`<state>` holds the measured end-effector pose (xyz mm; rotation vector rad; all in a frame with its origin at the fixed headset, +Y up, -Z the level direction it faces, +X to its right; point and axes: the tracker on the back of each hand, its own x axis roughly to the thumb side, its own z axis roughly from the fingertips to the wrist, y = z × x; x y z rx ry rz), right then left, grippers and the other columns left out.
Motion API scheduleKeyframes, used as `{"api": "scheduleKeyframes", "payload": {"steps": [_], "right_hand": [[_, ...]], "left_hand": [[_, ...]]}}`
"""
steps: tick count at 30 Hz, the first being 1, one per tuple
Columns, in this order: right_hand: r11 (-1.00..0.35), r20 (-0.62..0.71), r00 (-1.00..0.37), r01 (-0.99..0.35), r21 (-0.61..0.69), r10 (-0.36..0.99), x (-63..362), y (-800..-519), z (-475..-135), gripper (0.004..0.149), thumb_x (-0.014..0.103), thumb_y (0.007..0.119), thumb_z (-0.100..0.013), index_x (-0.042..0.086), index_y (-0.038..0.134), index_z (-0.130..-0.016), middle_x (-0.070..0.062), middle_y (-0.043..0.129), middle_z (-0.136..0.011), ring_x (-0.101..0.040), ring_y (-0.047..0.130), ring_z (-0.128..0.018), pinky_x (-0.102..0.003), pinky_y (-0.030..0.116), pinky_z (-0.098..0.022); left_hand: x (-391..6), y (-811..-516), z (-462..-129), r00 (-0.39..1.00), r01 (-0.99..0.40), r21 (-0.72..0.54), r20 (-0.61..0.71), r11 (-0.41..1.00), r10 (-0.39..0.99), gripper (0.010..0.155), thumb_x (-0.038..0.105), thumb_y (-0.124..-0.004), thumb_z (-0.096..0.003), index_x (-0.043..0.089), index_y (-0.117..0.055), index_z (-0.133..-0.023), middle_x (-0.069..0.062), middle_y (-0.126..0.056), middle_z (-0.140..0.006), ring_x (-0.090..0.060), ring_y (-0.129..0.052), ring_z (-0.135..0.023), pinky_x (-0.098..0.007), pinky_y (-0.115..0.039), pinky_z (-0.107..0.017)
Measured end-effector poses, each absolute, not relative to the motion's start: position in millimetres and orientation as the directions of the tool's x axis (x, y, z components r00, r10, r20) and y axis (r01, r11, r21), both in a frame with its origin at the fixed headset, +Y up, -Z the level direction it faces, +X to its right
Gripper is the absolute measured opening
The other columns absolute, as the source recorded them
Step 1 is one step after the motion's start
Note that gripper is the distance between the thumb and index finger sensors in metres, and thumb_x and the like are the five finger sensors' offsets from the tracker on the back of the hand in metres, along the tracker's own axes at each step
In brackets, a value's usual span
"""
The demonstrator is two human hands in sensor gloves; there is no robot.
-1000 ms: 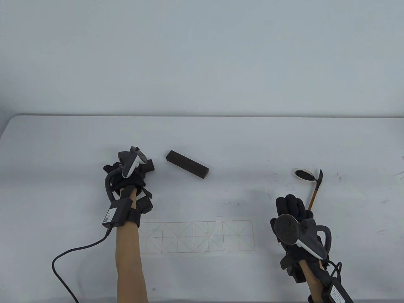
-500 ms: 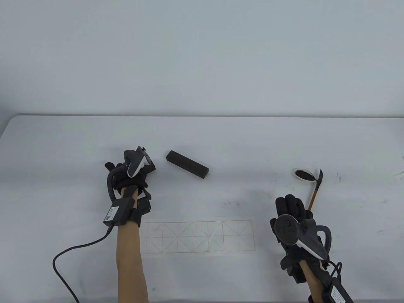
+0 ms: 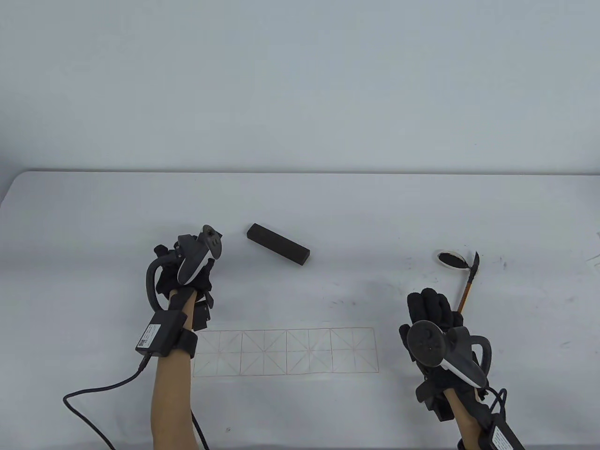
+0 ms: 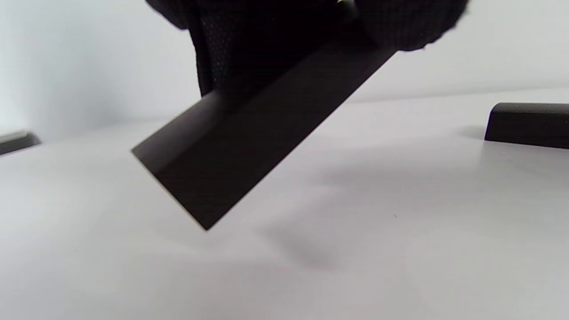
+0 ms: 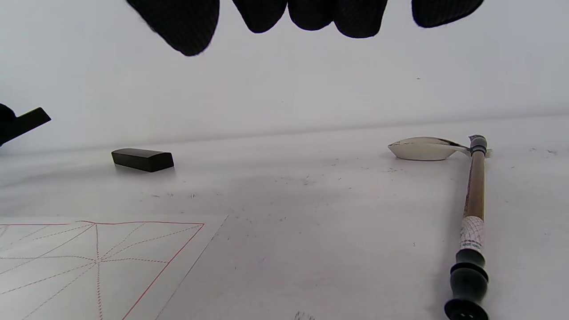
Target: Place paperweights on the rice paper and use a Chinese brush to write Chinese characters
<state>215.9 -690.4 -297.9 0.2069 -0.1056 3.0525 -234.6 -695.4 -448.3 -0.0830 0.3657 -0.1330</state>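
Table (image 3: 328, 211): paperweight (image 4: 249, 146) in left hand (image 3: 187, 272)

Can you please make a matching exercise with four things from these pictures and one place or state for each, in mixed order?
Things:
1. held paperweight
2. second paperweight
3. brush
4. rice paper

States:
A. lies flat near the table's front edge, nothing on it
B. lies with its tip at the ink dish
C. is gripped by the left hand, tilted above the table
D. rests on the table beyond the paper

Pairs: 1-C, 2-D, 3-B, 4-A
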Motion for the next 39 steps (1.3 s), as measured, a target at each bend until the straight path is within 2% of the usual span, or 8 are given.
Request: {"api": "scheduleKeyframes", "payload": {"steps": [5, 12, 17, 23, 39], "right_hand": [[-0.993, 0.15, -0.985, -0.092, -0.078, 0.08, 214, -689, -295, 0.067, 0.034, 0.065, -0.058, 0.004, 0.036, -0.11, -0.03, 0.029, -0.113, -0.052, 0.039, -0.103, -0.072, 0.046, -0.066], [-0.992, 0.152, -0.985, -0.098, -0.079, 0.085, 214, -689, -294, 0.067, 0.034, 0.065, -0.058, 0.004, 0.036, -0.11, -0.03, 0.029, -0.113, -0.052, 0.04, -0.103, -0.072, 0.046, -0.066], [-0.992, 0.16, -0.983, -0.1, -0.078, 0.087, 213, -688, -293, 0.067, 0.034, 0.065, -0.058, 0.004, 0.036, -0.11, -0.03, 0.029, -0.113, -0.052, 0.039, -0.103, -0.072, 0.046, -0.066], [-0.99, 0.167, -0.982, -0.108, -0.086, 0.093, 212, -687, -291, 0.067, 0.034, 0.065, -0.058, 0.004, 0.036, -0.11, -0.03, 0.029, -0.113, -0.052, 0.039, -0.103, -0.072, 0.046, -0.066], [-0.992, 0.166, -0.982, -0.104, -0.068, 0.092, 211, -685, -290, 0.067, 0.034, 0.065, -0.058, 0.004, 0.036, -0.11, -0.03, 0.029, -0.113, -0.052, 0.039, -0.103, -0.072, 0.046, -0.066]], "left_hand": [[-235, -678, -416, 0.921, 0.199, -0.058, -0.33, 0.978, -0.207, 0.074, 0.061, -0.064, -0.045, 0.021, -0.06, -0.108, -0.002, -0.08, -0.098, -0.022, -0.098, -0.075, -0.049, -0.06, -0.081], [-242, -671, -372, 0.907, 0.161, -0.039, -0.389, 0.986, -0.163, 0.075, 0.063, -0.065, -0.0439, 0.019, -0.067, -0.104, -0.003, -0.085, -0.092, -0.02, -0.101, -0.066, -0.045, -0.068, -0.077], [-242, -677, -352, 0.894, 0.181, -0.076, -0.404, 0.981, -0.196, 0.075, 0.064, -0.065, -0.0435, 0.019, -0.069, -0.103, -0.003, -0.086, -0.09, -0.018, -0.102, -0.063, -0.043, -0.069, -0.075], [-242, -692, -339, 0.877, 0.119, -0.134, -0.451, 0.984, -0.167, 0.075, 0.064, -0.065, -0.0436, 0.018, -0.07, -0.103, -0.003, -0.087, -0.089, -0.018, -0.103, -0.062, -0.042, -0.07, -0.074], [-242, -733, -324, 0.858, 0.083, -0.322, -0.458, 0.943, -0.232, 0.075, 0.064, -0.065, -0.0437, 0.018, -0.071, -0.102, -0.003, -0.088, -0.087, -0.016, -0.104, -0.06, -0.04, -0.072, -0.073]]}}
